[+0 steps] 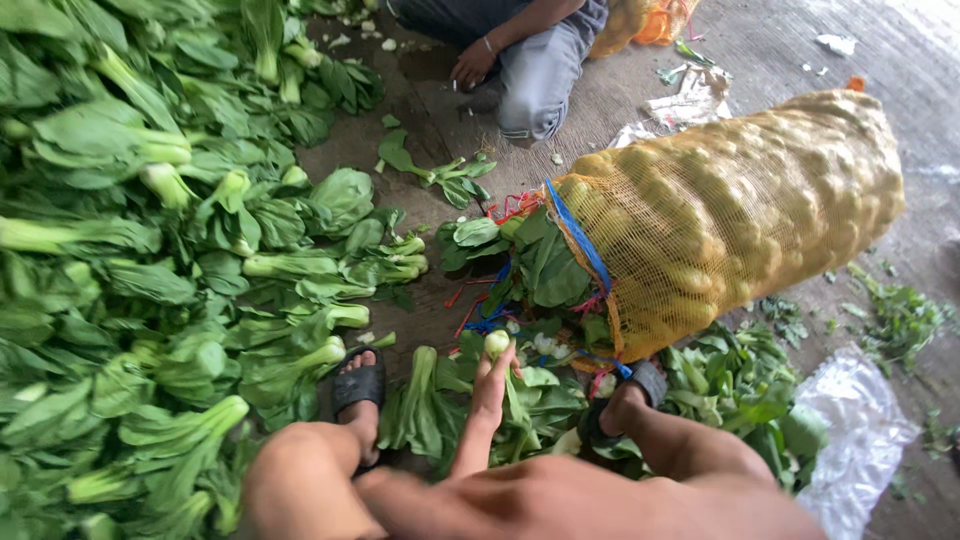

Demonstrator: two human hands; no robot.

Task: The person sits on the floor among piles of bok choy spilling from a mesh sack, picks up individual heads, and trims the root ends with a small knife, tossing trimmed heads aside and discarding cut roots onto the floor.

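My left hand (489, 386) reaches forward between my knees and grips a small bok choy (497, 343) by its pale stem end, holding it upright over a bunch of bok choy (430, 400) on the ground. My right hand is not visible; only bare limbs cross the bottom of the view. My feet in black sandals (358, 384) stand on either side of the greens. Just beyond my hand lies a yellow net sack of potatoes (730, 210), its mouth tied with blue cord and stuffed with green leaves.
A large heap of bok choy (150, 250) fills the left side. Another person squats at the top, one hand (470, 68) near the concrete floor (780, 50). More greens (740, 390) and a clear plastic bag (850, 430) lie at the lower right.
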